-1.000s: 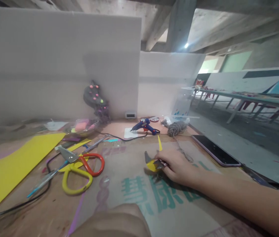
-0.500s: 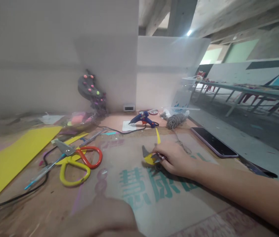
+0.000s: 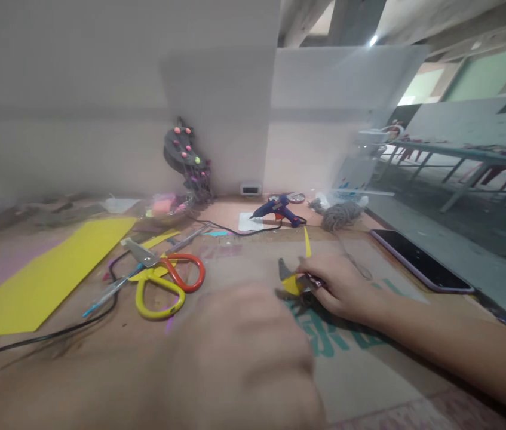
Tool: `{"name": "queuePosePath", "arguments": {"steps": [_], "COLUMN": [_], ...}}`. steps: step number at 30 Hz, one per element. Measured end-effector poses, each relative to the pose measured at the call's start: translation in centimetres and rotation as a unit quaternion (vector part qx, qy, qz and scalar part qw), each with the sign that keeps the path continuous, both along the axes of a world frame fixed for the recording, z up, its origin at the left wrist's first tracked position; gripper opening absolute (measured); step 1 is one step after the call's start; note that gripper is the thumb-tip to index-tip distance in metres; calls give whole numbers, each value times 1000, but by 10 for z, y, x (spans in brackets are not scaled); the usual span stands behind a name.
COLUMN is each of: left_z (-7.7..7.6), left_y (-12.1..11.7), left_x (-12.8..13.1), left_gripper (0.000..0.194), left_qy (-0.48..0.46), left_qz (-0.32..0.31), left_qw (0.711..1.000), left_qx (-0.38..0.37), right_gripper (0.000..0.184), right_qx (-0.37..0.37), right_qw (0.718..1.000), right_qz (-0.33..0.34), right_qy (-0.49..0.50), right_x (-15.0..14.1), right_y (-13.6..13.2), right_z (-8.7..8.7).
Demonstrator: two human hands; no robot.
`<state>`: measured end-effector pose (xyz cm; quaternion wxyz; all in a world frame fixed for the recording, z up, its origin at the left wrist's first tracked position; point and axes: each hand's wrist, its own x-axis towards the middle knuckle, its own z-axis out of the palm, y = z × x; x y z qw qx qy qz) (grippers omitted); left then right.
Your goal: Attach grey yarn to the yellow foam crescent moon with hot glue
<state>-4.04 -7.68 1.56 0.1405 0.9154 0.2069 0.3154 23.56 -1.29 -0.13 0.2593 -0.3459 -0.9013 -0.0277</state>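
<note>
My right hand (image 3: 346, 286) rests on the cardboard sheet (image 3: 360, 370) with its fingers pinched on a small yellow and grey paper piece (image 3: 292, 279); a thin yellow strip (image 3: 307, 242) stands up just behind it. My left hand (image 3: 244, 352) is very close to the camera, large and smeared by motion, and its fingers cannot be made out. Left of it lie scissors with yellow and red handles (image 3: 163, 280).
A yellow paper sheet (image 3: 51, 275) lies at the left with a black cable (image 3: 33, 340) crossing in front. A blue glue gun (image 3: 279, 210), a ball of grey twine (image 3: 340, 216) and a phone (image 3: 420, 260) lie toward the back and right. White partition boards (image 3: 100, 107) stand behind.
My left hand has risen from the bottom edge up into the middle of the view. The right hand keeps its pinch on the yellow piece. The view has shifted slightly.
</note>
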Motion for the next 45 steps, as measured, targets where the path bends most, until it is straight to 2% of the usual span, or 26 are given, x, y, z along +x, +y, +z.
{"name": "queuePosePath", "arguments": {"steps": [2, 3, 5, 6, 8, 10, 12, 17, 23, 25, 29, 37, 41, 45], "left_z": [22, 25, 17, 8, -8, -18, -21, -20, -20, -19, -16, -15, -14, -14], "left_y": [21, 32, 51, 58, 65, 66, 65, 70, 75, 76, 78, 77, 76, 76], "left_x": [20, 27, 35, 37, 37, 37, 37, 39, 41, 41, 41, 40, 40, 40], "left_gripper": [21, 24, 20, 16, 16, 17, 20, 32, 37, 32, 33, 28, 34, 28], "left_qy": [-39, -80, -114, -95, -56, -29, -17, -36, -45, -35, 3, -28, -26, -15], "left_qz": [-25, 30, 108, 112, 70, 55, 67, 118, 126, 128, 101, 61, 62, 77], "left_qw": [999, 995, 985, 987, 995, 998, 997, 989, 977, 973, 971, 971, 974, 979], "left_qx": [-19, -42, -65, -65, -40, -28, -41, -81, -166, -190, -215, -228, -216, -186], "right_gripper": [20, 19, 19, 19, 19, 18, 17, 16, 17, 16, 15, 15, 14, 14], "right_qx": [2, 0, -4, -7, -11, -15, -19, -23, -62, -71, -75, -82, -94, -96], "right_qw": [1000, 1000, 1000, 1000, 1000, 1000, 1000, 1000, 998, 997, 997, 996, 995, 995], "right_qz": [0, -2, -6, -6, -2, 0, 0, 10, -6, -4, -4, -19, -25, -20], "right_qy": [-3, -7, -11, -10, -3, 2, 1, 2, 14, 13, 16, 18, 18, 16], "right_x": [-1, -1, -1, -1, -1, 0, 0, -2, -6, -7, -7, -5, -5, -7], "right_y": [-2, -2, -3, -3, -2, -1, 0, -2, -11, -12, -11, -9, -9, -10], "right_z": [2, 3, 4, 4, 3, 1, 0, 0, -1, 0, 0, -1, -1, 0]}}
